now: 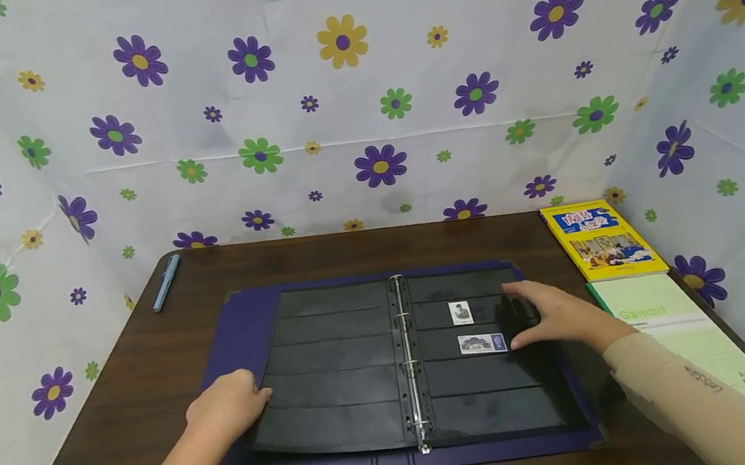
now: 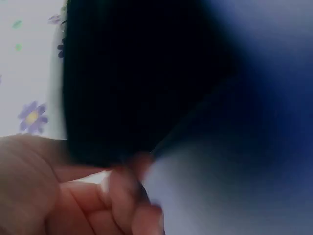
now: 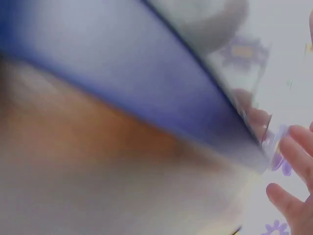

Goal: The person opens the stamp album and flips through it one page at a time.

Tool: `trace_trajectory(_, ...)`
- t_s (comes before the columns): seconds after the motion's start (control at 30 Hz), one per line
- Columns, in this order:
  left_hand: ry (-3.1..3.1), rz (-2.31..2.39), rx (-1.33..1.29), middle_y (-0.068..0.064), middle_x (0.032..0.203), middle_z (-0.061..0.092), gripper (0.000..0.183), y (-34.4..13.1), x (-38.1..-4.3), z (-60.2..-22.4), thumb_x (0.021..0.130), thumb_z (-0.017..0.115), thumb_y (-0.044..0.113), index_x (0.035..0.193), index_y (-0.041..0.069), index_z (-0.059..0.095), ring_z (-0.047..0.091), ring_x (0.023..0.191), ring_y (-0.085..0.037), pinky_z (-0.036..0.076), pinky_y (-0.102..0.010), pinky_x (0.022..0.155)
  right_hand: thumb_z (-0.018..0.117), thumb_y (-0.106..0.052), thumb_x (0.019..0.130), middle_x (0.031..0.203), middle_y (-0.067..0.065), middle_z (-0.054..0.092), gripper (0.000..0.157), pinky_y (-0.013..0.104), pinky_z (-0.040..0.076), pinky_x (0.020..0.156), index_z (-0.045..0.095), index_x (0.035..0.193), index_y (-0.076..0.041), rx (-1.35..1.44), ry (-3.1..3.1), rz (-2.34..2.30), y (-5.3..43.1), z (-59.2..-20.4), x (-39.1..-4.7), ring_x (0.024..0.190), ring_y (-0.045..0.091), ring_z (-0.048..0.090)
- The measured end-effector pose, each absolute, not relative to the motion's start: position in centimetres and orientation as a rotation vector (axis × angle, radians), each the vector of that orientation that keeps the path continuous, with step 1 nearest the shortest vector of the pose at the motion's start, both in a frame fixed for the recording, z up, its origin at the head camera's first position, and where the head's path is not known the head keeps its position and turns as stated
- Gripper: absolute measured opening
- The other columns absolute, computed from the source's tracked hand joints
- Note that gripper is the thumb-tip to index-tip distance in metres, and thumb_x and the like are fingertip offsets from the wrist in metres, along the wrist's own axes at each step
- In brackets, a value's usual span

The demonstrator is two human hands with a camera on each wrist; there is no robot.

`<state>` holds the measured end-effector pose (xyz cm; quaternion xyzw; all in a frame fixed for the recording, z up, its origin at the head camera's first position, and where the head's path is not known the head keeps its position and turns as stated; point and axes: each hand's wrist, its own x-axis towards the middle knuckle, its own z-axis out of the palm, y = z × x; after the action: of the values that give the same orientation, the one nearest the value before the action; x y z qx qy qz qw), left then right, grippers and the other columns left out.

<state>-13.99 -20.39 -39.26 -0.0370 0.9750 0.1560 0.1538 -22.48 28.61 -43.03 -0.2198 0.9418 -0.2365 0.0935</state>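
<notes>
A purple ring-binder stamp album (image 1: 224, 337) lies spread on the table, with black pocket pages on both sides of its metal rings (image 1: 411, 373). My left hand (image 1: 224, 406) pinches the outer edge of the left black page (image 1: 333, 352), whose lower corner is raised off the cover. In the left wrist view, thumb and fingers meet on the dark sheet (image 2: 142, 88). Over the right black page (image 1: 489, 413) hovers my right hand (image 1: 561, 316), fingers and thumb spread apart with nothing between them. Beside its fingertips sit a small portrait stamp (image 1: 461, 313) and a wider building stamp (image 1: 482, 343).
A blue pen (image 1: 167, 282) lies at the table's back left. Along the right edge are a yellow book (image 1: 601, 241) and a pale green booklet (image 1: 697, 343), close to my right forearm. Flower-print cloth (image 1: 295, 114) surrounds the table on three sides.
</notes>
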Motion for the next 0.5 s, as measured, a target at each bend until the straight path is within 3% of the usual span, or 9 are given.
trace_trajectory(0.1, 2.956, 0.286, -0.053, -0.012, 0.074, 0.053, 0.028, -19.3, -13.8, -40.3, 0.084, 0.071, 0.026, 0.078, 0.004, 0.054, 0.052, 0.069, -0.031, 0.043, -0.044, 0.053, 0.083, -0.050, 0.062, 0.145, 0.028, 0.028, 0.114, 0.058, 0.024, 0.102, 0.026, 0.143, 0.007, -0.623, 2.804, -0.674, 29.0, -43.0, -25.0, 0.130, 0.045, 0.029)
trace_trajectory(0.17, 3.110, 0.226, 0.072, -0.019, 0.088, 0.056, 0.039, -18.2, -13.6, -40.7, 0.077, 0.078, 0.030, 0.092, 0.000, 0.057, 0.054, 0.080, -0.039, 0.047, -0.049, 0.056, 0.083, -0.052, 0.060, 0.148, 0.030, 0.019, 0.122, 0.058, 0.020, 0.104, 0.018, 0.145, 0.009, -0.585, 2.778, -0.650, 29.3, -43.1, -26.2, 0.133, 0.046, 0.023)
trace_trajectory(0.23, 3.188, 0.226, 0.236, -0.025, 0.106, 0.054, 0.064, -17.0, -13.2, -41.0, 0.071, 0.081, 0.040, 0.110, -0.004, 0.056, 0.051, 0.096, -0.045, 0.047, -0.056, 0.065, 0.083, -0.054, 0.058, 0.148, 0.031, 0.014, 0.127, 0.058, 0.018, 0.104, 0.015, 0.145, 0.010, -0.561, 2.748, -0.618, 29.6, -43.4, -26.9, 0.134, 0.047, 0.019)
trace_trajectory(0.33, 3.049, 0.369, 0.395, -0.029, 0.130, 0.043, 0.093, -15.5, -12.4, -41.6, 0.064, 0.078, 0.056, 0.131, -0.001, 0.048, 0.039, 0.118, -0.050, 0.040, -0.064, 0.081, 0.083, -0.056, 0.057, 0.148, 0.032, 0.014, 0.129, 0.058, 0.018, 0.104, 0.015, 0.144, 0.011, -0.546, 2.717, -0.581, 29.9, -43.9, -27.2, 0.133, 0.048, 0.019)
trace_trajectory(0.43, 2.877, 0.449, 0.380, -0.030, 0.143, 0.029, 0.103, -14.6, -11.5, -42.4, 0.061, 0.077, 0.061, 0.139, 0.004, 0.043, 0.025, 0.129, -0.050, 0.030, -0.069, 0.089, 0.083, -0.056, 0.056, 0.148, 0.032, 0.015, 0.128, 0.057, 0.019, 0.104, 0.017, 0.144, 0.010, -0.564, 2.712, -0.572, 30.1, -44.1, -27.2, 0.134, 0.047, 0.019)
trace_trajectory(0.5, 2.857, 0.435, 0.366, -0.029, 0.144, 0.026, 0.103, -14.3, -11.2, -42.8, 0.058, 0.079, 0.059, 0.139, 0.004, 0.044, 0.023, 0.131, -0.049, 0.027, -0.070, 0.090, 0.082, -0.056, 0.058, 0.148, 0.031, 0.017, 0.126, 0.057, 0.019, 0.105, 0.018, 0.144, 0.010, -0.573, 2.714, -0.587, 29.9, -44.1, -27.2, 0.134, 0.047, 0.020)
